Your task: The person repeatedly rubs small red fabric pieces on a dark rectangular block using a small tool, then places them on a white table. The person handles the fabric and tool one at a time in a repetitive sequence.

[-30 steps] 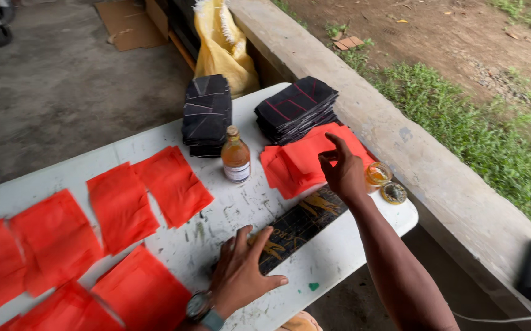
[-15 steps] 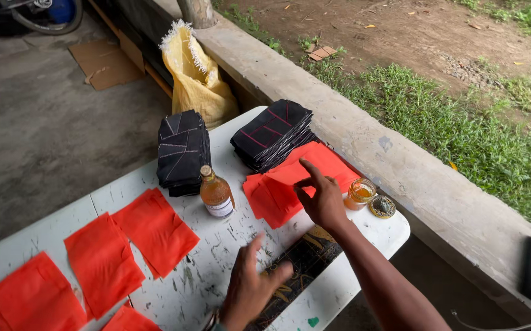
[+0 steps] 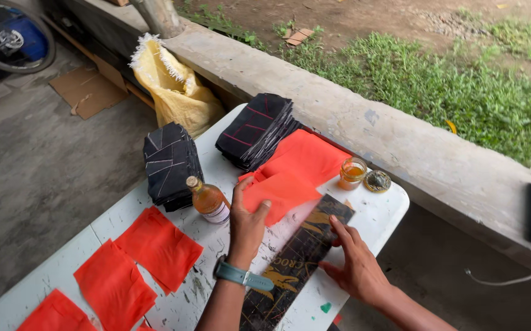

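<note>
My left hand (image 3: 247, 220), with a teal watch on its wrist, pinches the near corner of the top red cloth piece (image 3: 281, 191). That piece lies on a pile of red cloth (image 3: 308, 156) at the far right of the white table (image 3: 379, 211). My right hand (image 3: 356, 265) rests with spread fingers on the right edge of a long black printed strip (image 3: 287, 270) that lies flat near the table's front. An amber bottle (image 3: 209, 202) stands just left of my left hand.
Two stacks of black cloth pieces (image 3: 170, 162) (image 3: 256, 129) sit at the back. A small jar of amber liquid (image 3: 352, 173) and its lid (image 3: 377, 181) stand by the table's right end. Separate red pieces (image 3: 158, 245) lie leftward. Behind are a yellow sack (image 3: 173, 86) and a concrete ledge (image 3: 400, 135).
My left hand left the black strip and took hold of the top red piece. My right hand came off the red pile onto the strip. The view shifted closer.
</note>
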